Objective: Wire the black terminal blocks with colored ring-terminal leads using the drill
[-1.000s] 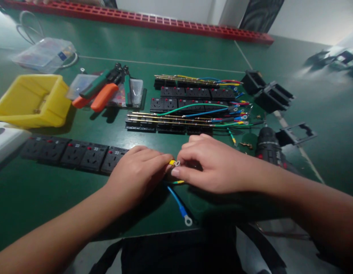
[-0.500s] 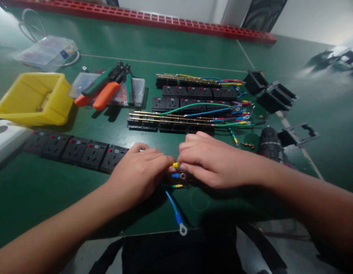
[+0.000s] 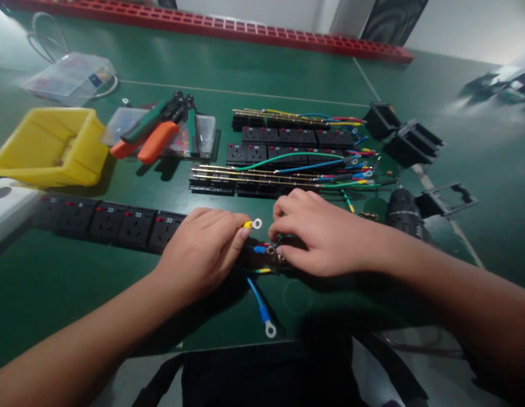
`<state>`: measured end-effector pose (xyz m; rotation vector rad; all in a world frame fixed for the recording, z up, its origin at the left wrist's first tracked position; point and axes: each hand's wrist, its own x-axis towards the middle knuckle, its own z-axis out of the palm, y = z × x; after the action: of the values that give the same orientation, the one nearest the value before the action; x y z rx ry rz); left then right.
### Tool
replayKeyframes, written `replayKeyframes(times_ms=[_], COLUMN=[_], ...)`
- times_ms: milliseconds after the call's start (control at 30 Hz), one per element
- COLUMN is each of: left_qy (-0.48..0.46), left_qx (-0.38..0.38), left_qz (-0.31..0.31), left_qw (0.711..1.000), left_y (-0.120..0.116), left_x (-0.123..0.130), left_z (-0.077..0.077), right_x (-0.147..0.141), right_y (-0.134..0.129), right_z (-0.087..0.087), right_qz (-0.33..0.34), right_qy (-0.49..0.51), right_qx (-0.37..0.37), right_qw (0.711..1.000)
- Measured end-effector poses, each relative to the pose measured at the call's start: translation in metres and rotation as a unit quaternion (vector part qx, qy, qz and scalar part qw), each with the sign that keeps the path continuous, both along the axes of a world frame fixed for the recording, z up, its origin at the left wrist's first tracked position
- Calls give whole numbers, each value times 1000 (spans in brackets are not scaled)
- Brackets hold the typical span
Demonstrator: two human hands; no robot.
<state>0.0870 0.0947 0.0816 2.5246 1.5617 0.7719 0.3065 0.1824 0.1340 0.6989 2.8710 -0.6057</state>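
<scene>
My left hand point(image 3: 207, 243) is closed, pinching a yellow-sleeved ring terminal point(image 3: 250, 224) between thumb and forefinger, its metal ring pointing right. My right hand point(image 3: 317, 234) is curled over the right end of a black socket strip point(image 3: 167, 230), thumb beside a blue-sleeved ring terminal point(image 3: 262, 249). A small brassy part shows at the right thumb; what those fingers hold, if anything, I cannot make out. Just below is a green-and-yellow wire point(image 3: 262, 271) with a yellow sleeve. A blue wire with a ring terminal point(image 3: 267, 322) sticks out toward me.
More socket strips with wires point(image 3: 283, 152) lie behind my hands. A crimping tool point(image 3: 160, 127) rests on a clear parts box point(image 3: 208, 135), near a yellow bin point(image 3: 90, 164). To the right are a power drill point(image 3: 402, 212) and black plastic housings point(image 3: 411, 144).
My left hand has drawn the yellow ring terminal up and left, away from the right fingers, so its metal ring now shows. My right hand has stayed near the strip's end.
</scene>
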Motion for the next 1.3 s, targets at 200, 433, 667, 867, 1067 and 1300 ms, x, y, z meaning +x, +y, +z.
replayKeyframes(times_ms=[200, 433, 667, 867, 1067, 1300], left_qy=[-5, -30, 58, 63, -38, 76], left_qx=[19, 43, 53, 66, 78, 21], left_qz=[5, 12, -100, -79, -8, -49], left_qw=[1000, 999, 992, 993, 996, 996], left_y=[-1, -2, -10, -8, -8, -13], left_x=[1, -1, 3, 2, 0, 5], left_z=[1, 3, 9, 3, -1, 7], right_x=[-9, -5, -2, -1, 2, 0], right_y=[-11, -13, -17, -19, -22, -25], right_z=[-5, -5, 0, 0, -2, 0], right_qz=[26, 66, 59, -3, -77, -5], right_qy=[-33, 2, 21, 38, 61, -24], right_qx=[76, 123, 144, 19, -44, 81], right_qw=[996, 990, 988, 999, 994, 996])
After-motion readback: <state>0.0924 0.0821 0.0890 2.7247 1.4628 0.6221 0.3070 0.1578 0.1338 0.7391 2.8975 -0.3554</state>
